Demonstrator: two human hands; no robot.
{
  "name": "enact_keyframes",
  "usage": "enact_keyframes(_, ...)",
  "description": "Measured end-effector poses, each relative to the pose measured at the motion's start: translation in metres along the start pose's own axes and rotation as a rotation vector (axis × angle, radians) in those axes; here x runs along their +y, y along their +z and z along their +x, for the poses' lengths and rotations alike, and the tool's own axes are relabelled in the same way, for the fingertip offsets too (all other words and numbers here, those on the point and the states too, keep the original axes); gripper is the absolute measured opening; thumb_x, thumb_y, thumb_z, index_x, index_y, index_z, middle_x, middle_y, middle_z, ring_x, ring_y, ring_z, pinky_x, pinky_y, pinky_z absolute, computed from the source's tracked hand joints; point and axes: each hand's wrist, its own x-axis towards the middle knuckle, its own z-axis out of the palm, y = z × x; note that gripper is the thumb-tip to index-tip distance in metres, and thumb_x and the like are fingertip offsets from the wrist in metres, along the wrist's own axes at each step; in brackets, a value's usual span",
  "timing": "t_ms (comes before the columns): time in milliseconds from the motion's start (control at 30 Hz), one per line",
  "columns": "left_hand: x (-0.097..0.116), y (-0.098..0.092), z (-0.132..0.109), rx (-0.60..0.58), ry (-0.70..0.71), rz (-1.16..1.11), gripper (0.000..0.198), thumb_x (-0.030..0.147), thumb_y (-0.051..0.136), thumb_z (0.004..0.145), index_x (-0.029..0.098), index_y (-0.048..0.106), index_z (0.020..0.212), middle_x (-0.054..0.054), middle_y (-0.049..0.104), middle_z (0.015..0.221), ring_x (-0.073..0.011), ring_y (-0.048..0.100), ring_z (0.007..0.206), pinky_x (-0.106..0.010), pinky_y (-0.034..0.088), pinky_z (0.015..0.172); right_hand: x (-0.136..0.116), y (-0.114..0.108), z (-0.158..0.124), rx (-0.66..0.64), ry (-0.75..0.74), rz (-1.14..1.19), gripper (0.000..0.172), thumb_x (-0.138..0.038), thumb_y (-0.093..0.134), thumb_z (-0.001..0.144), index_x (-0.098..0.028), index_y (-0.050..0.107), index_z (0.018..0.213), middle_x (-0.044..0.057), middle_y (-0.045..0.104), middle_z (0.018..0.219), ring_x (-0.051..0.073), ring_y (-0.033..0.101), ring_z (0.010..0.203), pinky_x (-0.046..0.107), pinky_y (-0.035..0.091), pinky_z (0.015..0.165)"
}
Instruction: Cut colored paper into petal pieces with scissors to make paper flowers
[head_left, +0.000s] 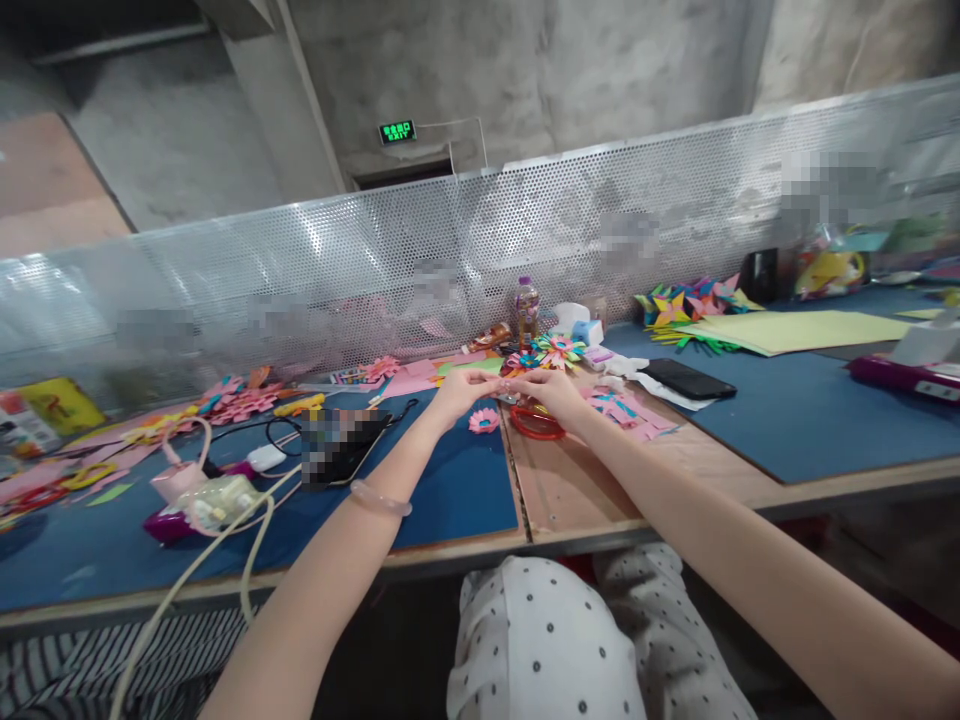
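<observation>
1. White trousers [540, 640] with small dark dots, softly creased cloth, cover the knees by the bench edge; two bare forearms stretch past them, the left one ringed by a smooth, milky, translucent bracelet [381, 498].
2. Fingertips of the left hand [469, 393] and right hand [551, 388] meet in a close pinch over the bench; whether they grip anything between them, I can't tell from here.
3. One pink paper flower [484, 420], round with a fringed rim, lies just below the hands on the left blue board [457, 500].
4. Beside it, under the right hand, sits a red loop-shaped handle [536, 424], over bare brown wood [577, 490] with a grainy face.
5. More folded paper flowers [559, 350], in several colours, crowd together behind the hands, too tangled to count.
6. Toward the right: one flat black phone [690, 379] and smooth pale-green paper [810, 330].
7. One clear bottle [527, 310] with a purple cap stands by the perforated metal screen [547, 210]; its label is too small to read.
8. On rough grey concrete [600, 60], one lit green sign [397, 132] reads "EXIT", with Chinese characters above.
</observation>
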Motion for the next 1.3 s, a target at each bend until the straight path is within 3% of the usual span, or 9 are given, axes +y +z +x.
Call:
enact_keyframes(100,0.001,0.000,0.000,0.029,-0.005,-0.008,0.028,0.032,0.070,0.063,0.010,0.068,0.080,-0.012,0.069,0.081,-0.0199,0.063,0.077,-0.034,0.047,0.077,0.000,-0.001,0.000,-0.027,-0.003,0.054,0.034,-0.046,0.063,0.064,-0.015,0.070,0.076,0.004,0.064,0.071,0.010,0.049,0.055,0.022,0.039,0.052)
enact_keyframes(267,0.000,-0.001,0.000,0.038,-0.003,-0.021,0.027,0.031,0.070,0.062,0.010,0.067,0.078,-0.011,0.069,0.077,-0.0190,0.063,0.073,-0.035,0.047,0.076,-0.001,-0.002,0.000,0.026,-0.015,-0.009,0.032,-0.045,0.062,0.065,-0.015,0.069,0.070,0.001,0.058,0.057,0.008,0.043,0.047,0.021,0.033,0.045)
enact_keyframes(500,-0.005,0.000,0.000,-0.027,0.013,-0.049,0.035,0.038,0.069,0.063,0.010,0.066,0.084,-0.012,0.069,0.081,-0.0202,0.064,0.077,-0.035,0.046,0.078,0.002,0.000,0.001,-0.024,-0.011,-0.036,0.033,-0.046,0.064,0.064,-0.016,0.068,0.076,0.002,0.062,0.068,0.008,0.048,0.052,0.021,0.036,0.049)
enact_keyframes(733,-0.011,-0.001,0.004,-0.077,0.026,-0.022,0.038,0.043,0.063,0.069,0.011,0.064,0.089,-0.012,0.068,0.087,-0.0199,0.063,0.080,-0.034,0.045,0.077,0.001,0.000,0.000,0.020,-0.010,-0.022,0.033,-0.047,0.066,0.061,-0.015,0.066,0.068,0.000,0.059,0.061,0.007,0.045,0.050,0.021,0.033,0.048)
enact_keyframes(900,-0.010,-0.002,0.003,-0.127,-0.063,0.072,0.042,0.051,0.050,0.076,0.014,0.063,0.092,-0.011,0.068,0.090,-0.0210,0.063,0.081,-0.033,0.046,0.072,-0.001,-0.002,0.000,0.051,0.032,0.006,0.033,-0.046,0.067,0.059,-0.014,0.066,0.067,-0.002,0.054,0.054,0.005,0.037,0.044,0.021,0.026,0.043)
enact_keyframes(1133,-0.004,0.001,-0.002,-0.233,-0.071,0.082,0.039,0.046,0.054,0.076,0.012,0.062,0.093,-0.011,0.068,0.084,-0.0194,0.063,0.077,-0.030,0.046,0.067,0.004,-0.001,0.002,0.032,0.022,-0.005,0.031,-0.045,0.067,0.060,-0.015,0.065,0.068,-0.001,0.057,0.058,0.006,0.040,0.046,0.020,0.029,0.044)
enact_keyframes(1300,-0.004,0.001,-0.002,-0.192,-0.040,0.076,0.038,0.044,0.055,0.076,0.011,0.061,0.093,-0.011,0.068,0.083,-0.0189,0.063,0.076,-0.029,0.046,0.066,0.002,0.000,0.001,-0.006,0.031,0.012,0.032,-0.046,0.064,0.064,-0.016,0.065,0.075,0.001,0.062,0.068,0.007,0.046,0.050,0.020,0.035,0.047)
